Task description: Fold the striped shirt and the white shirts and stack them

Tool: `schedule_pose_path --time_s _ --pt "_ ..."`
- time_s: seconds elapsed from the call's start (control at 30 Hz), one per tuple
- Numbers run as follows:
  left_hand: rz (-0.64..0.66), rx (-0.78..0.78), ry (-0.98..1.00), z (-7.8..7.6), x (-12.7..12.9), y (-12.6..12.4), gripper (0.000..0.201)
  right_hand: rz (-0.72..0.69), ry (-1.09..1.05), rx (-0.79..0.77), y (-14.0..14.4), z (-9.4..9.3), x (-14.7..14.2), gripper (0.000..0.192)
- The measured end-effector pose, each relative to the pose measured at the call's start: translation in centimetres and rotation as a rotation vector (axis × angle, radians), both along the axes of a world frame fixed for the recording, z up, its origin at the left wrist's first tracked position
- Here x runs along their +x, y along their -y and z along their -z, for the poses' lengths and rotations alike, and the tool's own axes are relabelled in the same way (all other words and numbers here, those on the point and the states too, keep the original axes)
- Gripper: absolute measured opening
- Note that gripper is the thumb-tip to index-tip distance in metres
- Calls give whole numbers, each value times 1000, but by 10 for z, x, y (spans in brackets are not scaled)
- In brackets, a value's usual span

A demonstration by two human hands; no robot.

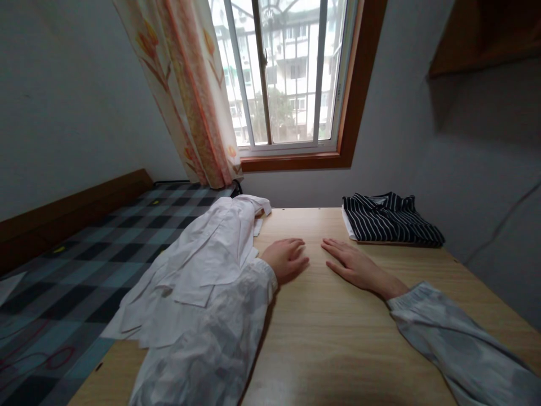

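Pale wood-grain tabletop (pixel 329 344) fills the foreground, where the camouflage-print left sleeve (pixel 220 338) lies against a heap of white shirts (pixel 215 242) covering the edge by the checked bedsheet (pixel 127 225); a careless tug there could drag the heap off. Left hand (pixel 287 260) and right hand (pixel 355 266) rest palm-down, fingers loosely spread, holding nothing; farther right sits a folded striped shirt (pixel 389 219), the white layer (pixel 348 224) under it mostly hidden, like the heap's lower folds, and the window (pixel 291 84) is glare-bleached

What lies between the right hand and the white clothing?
The left hand, beside the white clothing, then a stretch of wooden tabletop up to the right hand; the head view shows this.
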State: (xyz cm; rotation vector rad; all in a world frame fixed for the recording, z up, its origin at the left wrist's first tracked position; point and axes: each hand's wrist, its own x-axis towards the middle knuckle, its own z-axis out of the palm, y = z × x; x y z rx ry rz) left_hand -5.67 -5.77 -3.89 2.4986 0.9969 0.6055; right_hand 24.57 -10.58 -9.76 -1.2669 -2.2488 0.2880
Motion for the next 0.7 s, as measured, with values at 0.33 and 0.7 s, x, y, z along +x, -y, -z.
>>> schedule_pose_path --time_s 0.33,0.7 --pt "-948 258 -142 -89 -139 -56 75 -16 67 9 0 -3 2 62" --pt "-1031 241 -268 -71 -172 -54 34 -11 58 39 1 0 1 59"
